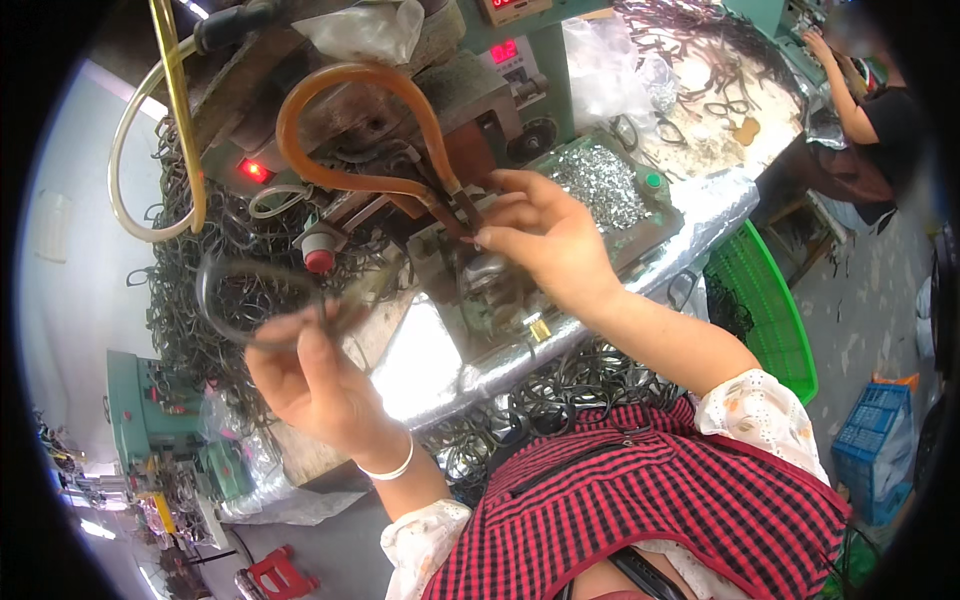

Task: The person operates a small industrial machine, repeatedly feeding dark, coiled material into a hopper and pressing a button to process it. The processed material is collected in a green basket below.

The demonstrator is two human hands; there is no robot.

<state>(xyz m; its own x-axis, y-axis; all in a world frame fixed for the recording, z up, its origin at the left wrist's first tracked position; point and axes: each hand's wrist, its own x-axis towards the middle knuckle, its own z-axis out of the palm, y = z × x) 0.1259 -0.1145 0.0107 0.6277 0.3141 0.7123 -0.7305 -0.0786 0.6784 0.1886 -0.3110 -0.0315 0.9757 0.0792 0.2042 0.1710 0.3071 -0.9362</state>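
My left hand (322, 382) pinches a dark plastic eyeglass frame (206, 289), blurred by motion, left of the bench machine. Behind it lies a large heap of similar eyeglass frames (180, 322). My right hand (551, 240) is at the machine's working head, thumb and fingertips close together beside two dark prongs (466, 206). Whether a small part sits between those fingertips is too unclear to tell. An orange hose loop (289, 142) rises from the prongs. To the right of the hand, many small shiny metal pieces (600, 184) lie on a green machine plate.
A red push button (319, 259) sticks out near my left hand. More frames (540, 397) lie along my lap. A green plastic basket (780, 315) stands at right, a blue crate (874, 450) beyond it. Another person (885, 120) sits at the far right.
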